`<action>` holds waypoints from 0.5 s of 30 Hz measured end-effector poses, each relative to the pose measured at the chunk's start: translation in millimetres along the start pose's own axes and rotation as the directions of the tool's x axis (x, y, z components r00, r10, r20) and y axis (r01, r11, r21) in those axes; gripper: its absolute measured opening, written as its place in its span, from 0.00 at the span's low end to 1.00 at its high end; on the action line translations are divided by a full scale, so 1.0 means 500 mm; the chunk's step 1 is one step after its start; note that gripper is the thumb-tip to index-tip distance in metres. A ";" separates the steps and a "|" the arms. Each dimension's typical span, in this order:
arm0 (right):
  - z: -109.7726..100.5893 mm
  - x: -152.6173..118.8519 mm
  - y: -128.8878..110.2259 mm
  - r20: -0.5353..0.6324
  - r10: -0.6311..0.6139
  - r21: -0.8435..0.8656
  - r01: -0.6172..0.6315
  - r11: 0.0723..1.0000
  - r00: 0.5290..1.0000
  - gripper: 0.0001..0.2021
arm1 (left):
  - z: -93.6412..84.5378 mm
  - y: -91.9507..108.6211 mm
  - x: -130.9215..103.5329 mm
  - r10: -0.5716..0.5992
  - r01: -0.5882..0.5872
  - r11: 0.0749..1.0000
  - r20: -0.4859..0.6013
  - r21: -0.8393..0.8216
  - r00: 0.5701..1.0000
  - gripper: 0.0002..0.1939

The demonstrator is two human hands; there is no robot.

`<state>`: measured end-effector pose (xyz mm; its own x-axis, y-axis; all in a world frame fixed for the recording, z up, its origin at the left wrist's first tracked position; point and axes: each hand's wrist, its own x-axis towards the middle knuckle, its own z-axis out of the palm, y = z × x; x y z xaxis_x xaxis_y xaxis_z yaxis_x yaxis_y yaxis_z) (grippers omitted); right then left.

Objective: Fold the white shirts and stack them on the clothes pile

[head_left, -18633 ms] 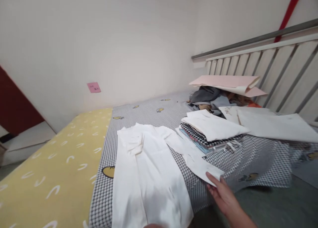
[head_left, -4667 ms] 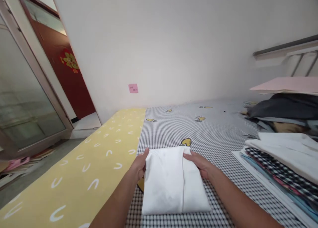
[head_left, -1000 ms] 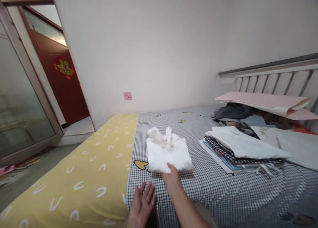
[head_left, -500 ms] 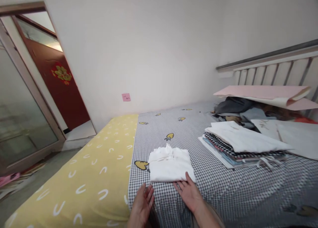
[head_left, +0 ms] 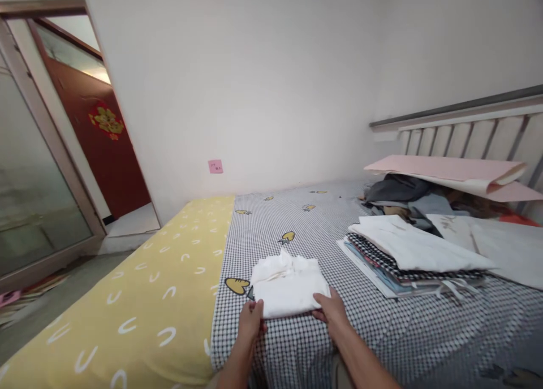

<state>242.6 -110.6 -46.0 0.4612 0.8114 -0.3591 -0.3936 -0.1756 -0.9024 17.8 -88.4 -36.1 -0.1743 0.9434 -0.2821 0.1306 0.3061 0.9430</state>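
Near corners pinched, far side ruffled

Taking the stack of folded clothes as the landmark, the folded white garment lies to its left and a little nearer the person, flat on the checked sheet and apart from the stack. The left hand is clamped on the garment's near left corner, thumb on top and fingers curled at the edge; the right hand clamps the near right corner in the same way.

The weak point is the far side, where crumpled cloth sits gathered on top. If the garment were raised by its near corners alone, the far half would probably sag and those folds could slip open. An uneven pull between the two hands might also skew its straight near edge.

Right of the stack, and partly behind it, a flat white piece spreads out. Beyond the stack sit a dark heap of clothes and, over it, a folded pink sheet, crowding that side; a slatted white rail bounds it farther back. Thin white ties trail from the stack's near edge and could snag a passing hand. Well left of the stack, past the garment, runs the yellow cover.
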 end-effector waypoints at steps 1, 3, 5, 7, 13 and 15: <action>-0.018 0.007 -0.002 -0.012 -0.020 -0.048 0.020 0.999 1.000 0.34 | 0.002 -0.003 0.005 0.028 -0.028 0.998 0.003 0.063 1.000 0.10; -0.060 0.015 -0.008 -0.042 -0.081 -0.187 0.072 0.980 0.996 0.40 | 0.004 -0.009 0.013 0.082 -0.085 0.978 0.021 0.189 0.996 0.08; -0.094 0.016 -0.024 -0.086 -0.266 -0.410 0.210 0.888 0.960 0.43 | 0.003 -0.011 0.017 0.129 -0.137 0.943 0.044 0.304 0.991 0.07; -0.101 0.009 -0.049 -0.055 -0.523 -0.648 0.369 0.667 0.850 0.38 | 0.003 -0.005 0.016 0.176 -0.185 0.896 0.060 0.403 0.983 0.08; 0.005 -0.011 -0.059 0.276 -0.668 -0.876 0.467 0.120 0.691 0.25 | 0.013 0.029 0.006 0.253 -0.237 0.738 0.066 0.632 0.965 0.12; 0.019 -0.001 -0.011 0.322 -0.588 -0.904 0.425 0.040 0.742 0.23 | 0.012 0.034 0.006 0.229 -0.196 0.712 0.041 0.675 0.973 0.15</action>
<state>236.7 -104.7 -38.5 0.3173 0.8848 0.3413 0.8994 -0.1666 -0.4041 25.5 -79.5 -22.1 -0.1001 0.9928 -0.0657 0.7854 0.1194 0.6073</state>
